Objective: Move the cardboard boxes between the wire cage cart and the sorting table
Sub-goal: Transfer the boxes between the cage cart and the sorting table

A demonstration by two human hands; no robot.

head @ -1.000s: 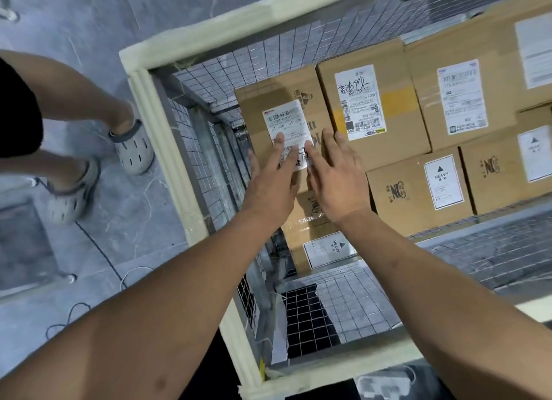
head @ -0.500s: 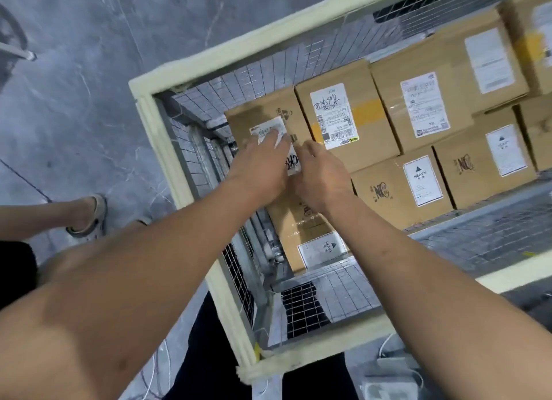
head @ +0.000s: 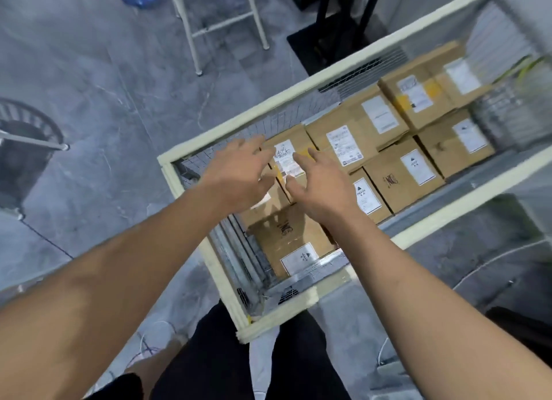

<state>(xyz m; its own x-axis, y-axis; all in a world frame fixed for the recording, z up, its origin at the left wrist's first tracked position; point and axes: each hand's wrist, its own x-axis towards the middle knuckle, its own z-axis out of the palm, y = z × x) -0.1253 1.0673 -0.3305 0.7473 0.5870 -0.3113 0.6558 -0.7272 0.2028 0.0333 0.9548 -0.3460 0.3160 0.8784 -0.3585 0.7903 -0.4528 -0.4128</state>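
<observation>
Boxes [head: 400, 172] sit packed inside the cage cart [head: 298, 85], centre right of frame. Left hand [head: 239, 175] and right hand [head: 321, 184], fingers spread, hover over the leftmost top box [head: 288, 148]; contact cannot be determined.

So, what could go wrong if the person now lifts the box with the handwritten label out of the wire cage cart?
1. The handwritten-label box sits packed against the neighbouring box and close to the wire cage cart wall, so fingers may get pinched.
2. A nearby box is labelled HEAVY. The left grip and right grip are both open, so a heavy box might slip.
</observation>
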